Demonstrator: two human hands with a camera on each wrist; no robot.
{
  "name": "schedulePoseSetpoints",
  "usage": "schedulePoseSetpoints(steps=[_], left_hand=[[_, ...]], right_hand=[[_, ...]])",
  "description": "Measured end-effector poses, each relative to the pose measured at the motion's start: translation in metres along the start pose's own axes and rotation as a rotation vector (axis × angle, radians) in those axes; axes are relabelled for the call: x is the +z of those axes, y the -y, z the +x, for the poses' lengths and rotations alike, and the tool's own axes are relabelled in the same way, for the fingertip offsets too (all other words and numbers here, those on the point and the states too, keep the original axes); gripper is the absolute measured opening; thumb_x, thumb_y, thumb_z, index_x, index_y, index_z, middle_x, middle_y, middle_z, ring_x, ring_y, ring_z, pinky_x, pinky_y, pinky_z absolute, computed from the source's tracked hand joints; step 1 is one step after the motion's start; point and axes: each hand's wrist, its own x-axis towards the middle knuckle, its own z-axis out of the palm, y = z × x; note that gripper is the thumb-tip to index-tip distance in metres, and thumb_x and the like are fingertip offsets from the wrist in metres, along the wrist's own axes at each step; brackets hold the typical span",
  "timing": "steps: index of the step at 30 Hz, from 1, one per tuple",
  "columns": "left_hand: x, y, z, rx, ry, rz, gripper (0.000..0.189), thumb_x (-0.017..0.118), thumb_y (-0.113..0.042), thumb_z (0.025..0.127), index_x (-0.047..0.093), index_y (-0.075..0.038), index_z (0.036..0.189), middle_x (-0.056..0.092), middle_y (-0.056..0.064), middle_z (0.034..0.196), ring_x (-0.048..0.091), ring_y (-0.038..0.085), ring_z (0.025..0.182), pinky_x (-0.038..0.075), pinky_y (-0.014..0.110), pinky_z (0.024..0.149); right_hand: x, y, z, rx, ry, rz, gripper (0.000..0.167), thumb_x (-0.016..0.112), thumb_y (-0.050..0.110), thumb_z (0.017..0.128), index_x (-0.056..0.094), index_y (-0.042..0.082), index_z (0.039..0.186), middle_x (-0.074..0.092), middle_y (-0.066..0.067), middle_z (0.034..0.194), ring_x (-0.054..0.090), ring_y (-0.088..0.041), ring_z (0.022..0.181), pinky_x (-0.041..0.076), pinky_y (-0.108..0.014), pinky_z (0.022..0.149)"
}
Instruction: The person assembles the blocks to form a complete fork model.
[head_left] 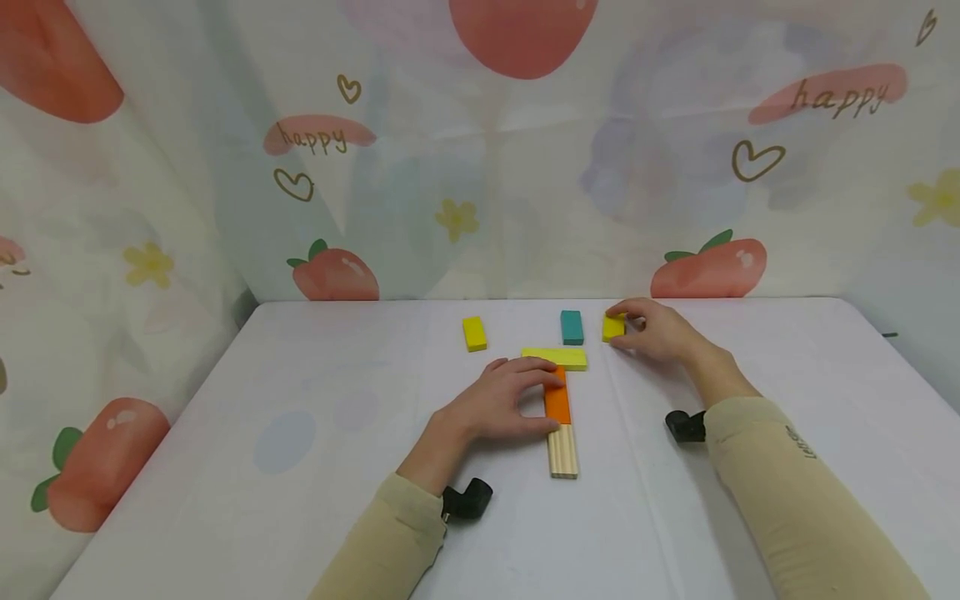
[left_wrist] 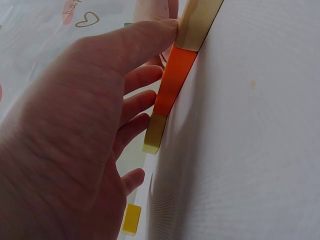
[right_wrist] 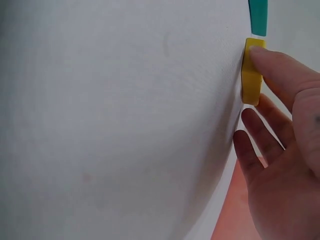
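The right hand (head_left: 663, 333) has its grip closed on a yellow block (head_left: 612, 327) at the upper right of the surface (head_left: 247, 517), thumb on the near end and a finger at the far end. The left hand (head_left: 495, 404), at the centre of the frame, is loosely spread and clasps nothing: its thumb touches a pale wooden block (head_left: 563, 452), and its fingertips rest against an orange block (head_left: 558, 407).

The orange and wooden blocks lie end to end, and a lime block (head_left: 572, 360) sits crosswise against the orange one's far end, making a T. Above it in the frame, apart from it, are a teal block (head_left: 572, 327) and, farther left, a second yellow block (head_left: 474, 334).

Judging by the layout, the arranging is partway along: the T looks settled, while the teal and both yellow blocks seem left to be joined.

Left fingers hide part of the lime and orange blocks. Whether the pinched block is off the surface, I cannot tell. Nor is it clear if the grooved wooden block is one piece. The right wrist view cuts off the teal block.
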Motion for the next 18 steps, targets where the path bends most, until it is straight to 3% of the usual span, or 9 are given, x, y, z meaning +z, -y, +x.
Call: schedulePoseSetpoints(steps=[18], left_hand=[[0.0012,0.0009,0.0006,0.008,-0.01,0.003,0.051,0.068,-0.048,0.092,0.063,-0.025,0.136,0.049,-0.01,0.148,0.036,0.004,0.14,0.019,0.043,0.12]], right_hand=[[0.0007,0.0071,-0.0029,-0.042,-0.012,-0.011,0.048,0.073,0.019,0.094,0.057,0.006,0.137,0.049,-0.022,0.141,0.047,-0.046,0.121,0.04,-0.06,0.105]])
